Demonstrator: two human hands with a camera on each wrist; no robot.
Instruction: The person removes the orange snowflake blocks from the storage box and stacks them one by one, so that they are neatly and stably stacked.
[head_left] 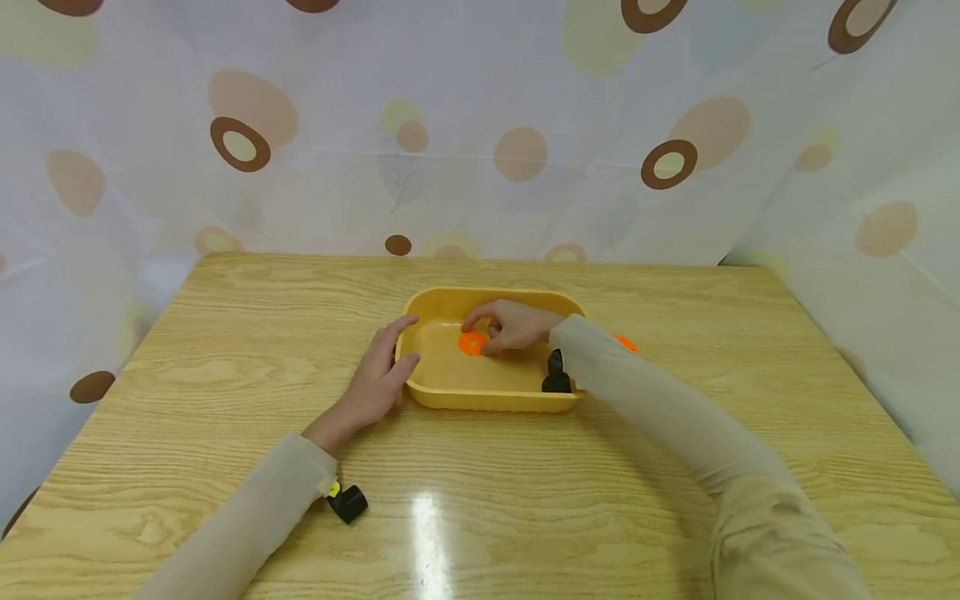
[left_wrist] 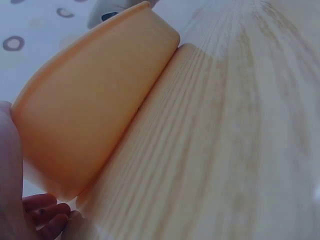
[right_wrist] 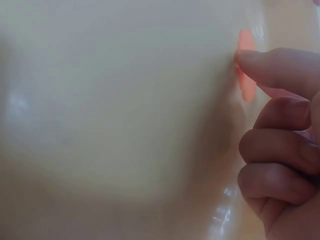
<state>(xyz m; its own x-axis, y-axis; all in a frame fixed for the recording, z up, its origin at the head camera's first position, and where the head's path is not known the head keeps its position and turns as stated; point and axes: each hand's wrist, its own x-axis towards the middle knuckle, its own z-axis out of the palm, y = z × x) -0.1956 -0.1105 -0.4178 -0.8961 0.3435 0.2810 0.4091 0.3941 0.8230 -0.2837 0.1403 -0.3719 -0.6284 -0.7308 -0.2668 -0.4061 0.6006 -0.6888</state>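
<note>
A yellow plastic basin [head_left: 495,402] stands on the table, low and rectangular with rounded corners. My left hand [head_left: 377,375] grips its left end, thumb and index finger over the rim; in the left wrist view other fingers curl against the basin's outer wall [left_wrist: 95,100]. Inside the basin, my right hand [head_left: 517,325] pinches a small orange disc [head_left: 471,342] with a notched edge and a central hole. The right wrist view shows the disc [right_wrist: 247,85] nearly edge-on, the thumb against it and the other fingers curled.
Another orange piece [head_left: 626,342] lies right of the basin, partly hidden by the right sleeve [head_left: 637,392]. A black wrist camera [head_left: 347,504] hangs at the left cuff, another [head_left: 557,375] at the right. A patterned curtain [head_left: 480,125] stands behind the wooden table [head_left: 285,317].
</note>
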